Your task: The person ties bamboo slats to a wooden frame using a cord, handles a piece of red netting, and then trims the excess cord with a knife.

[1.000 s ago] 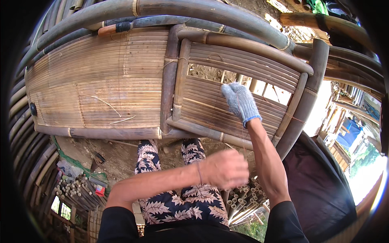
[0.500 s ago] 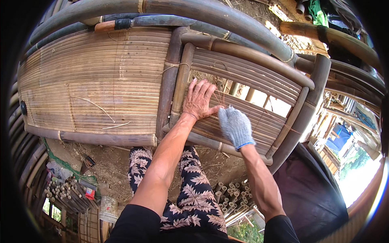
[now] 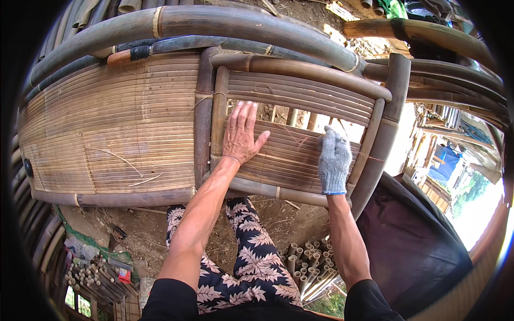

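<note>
Bamboo slats (image 3: 289, 152) fill a bamboo frame (image 3: 219, 115), with an open gap between an upper and a lower group. My bare left hand (image 3: 242, 140) lies flat on the lower slats at their left end, its fingertips reaching the gap and its thumb apart. Near the right end of the same slats is my right hand (image 3: 335, 160), in a grey knitted glove. Its fingers are curled closed; what they hold, if anything, cannot be made out. Thin reddish-brown cord (image 3: 377, 159) crosses the right side of the frame.
A larger slatted bamboo panel (image 3: 118, 123) adjoins on the left, with loose strips (image 3: 144, 180) on it. A long knife with a wooden handle (image 3: 119, 58) rests along the back rail. Cut bamboo lengths (image 3: 308, 265) and a dark sheet (image 3: 407, 241) lie below right.
My right hand has moved right, away from my left hand, and turned more upright. The left hand stays on the slats near the gap. The whole view has shifted slightly.
</note>
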{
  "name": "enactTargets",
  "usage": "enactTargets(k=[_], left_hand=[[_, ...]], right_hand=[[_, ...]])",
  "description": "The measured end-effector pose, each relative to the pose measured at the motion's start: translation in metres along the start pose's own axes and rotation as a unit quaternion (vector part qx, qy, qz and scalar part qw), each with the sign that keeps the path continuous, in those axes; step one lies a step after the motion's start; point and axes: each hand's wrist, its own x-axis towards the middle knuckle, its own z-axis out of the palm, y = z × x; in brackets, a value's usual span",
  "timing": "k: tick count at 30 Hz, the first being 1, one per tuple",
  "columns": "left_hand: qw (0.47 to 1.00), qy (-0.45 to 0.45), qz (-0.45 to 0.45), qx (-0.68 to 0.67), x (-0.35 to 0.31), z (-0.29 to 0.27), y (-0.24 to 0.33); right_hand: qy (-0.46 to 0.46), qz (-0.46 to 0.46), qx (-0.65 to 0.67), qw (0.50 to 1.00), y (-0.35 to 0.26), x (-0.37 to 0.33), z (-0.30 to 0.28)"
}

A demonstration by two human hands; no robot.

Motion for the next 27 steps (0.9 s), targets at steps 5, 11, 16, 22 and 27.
enactTargets(k=[5, 11, 16, 22, 27], left_hand=[[0.999, -0.012, -0.024, 0.028, 0.013, -0.001, 0.017], [0.997, 0.033, -0.017, 0.061, 0.029, -0.001, 0.008], [0.998, 0.024, -0.031, 0.043, 0.026, -0.005, 0.018], [0.999, -0.011, -0.046, -0.028, 0.029, -0.006, 0.027], [0.999, -0.013, 0.014, -0.047, 0.033, 0.002, -0.003]], right_hand=[[0.107, -0.22, -0.235, 0.941, 0.042, 0.019, -0.012], [0.126, -0.246, -0.229, 0.933, 0.047, 0.031, -0.011], [0.104, -0.22, -0.223, 0.944, 0.04, 0.036, -0.005], [0.064, -0.221, -0.182, 0.956, 0.057, 0.014, -0.005], [0.033, -0.118, -0.009, 0.992, 0.039, 0.02, -0.028]])
